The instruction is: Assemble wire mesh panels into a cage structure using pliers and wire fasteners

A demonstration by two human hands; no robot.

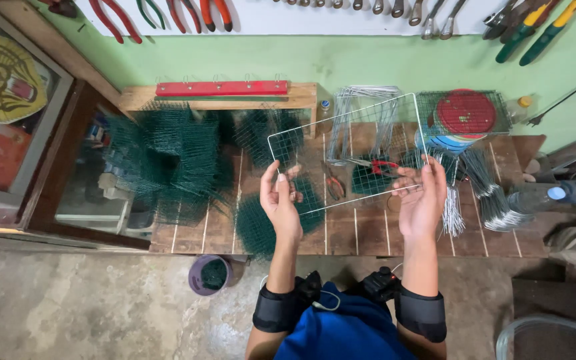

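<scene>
Left hand (280, 199) and right hand (423, 200) are pinching the wire mesh panel (349, 150) at mid-frame above the surface (368, 233) — grips should be staying level, fingers clear of cut wire ends.

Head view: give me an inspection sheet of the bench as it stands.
Surface: slatted wooden bench, mostly covered.
Job's things: silver wire mesh panel held up flat above the bench between both hands.
Clutter: green mesh pieces, bent wire frames, pliers, wire bundles, red lid in a wire basket.
Grippers: left hand and right hand each grip a lower corner.
Cables: thin cord near the wrist bands.
Surroundings: green wall with hanging tools, purple bucket on concrete floor.
</scene>
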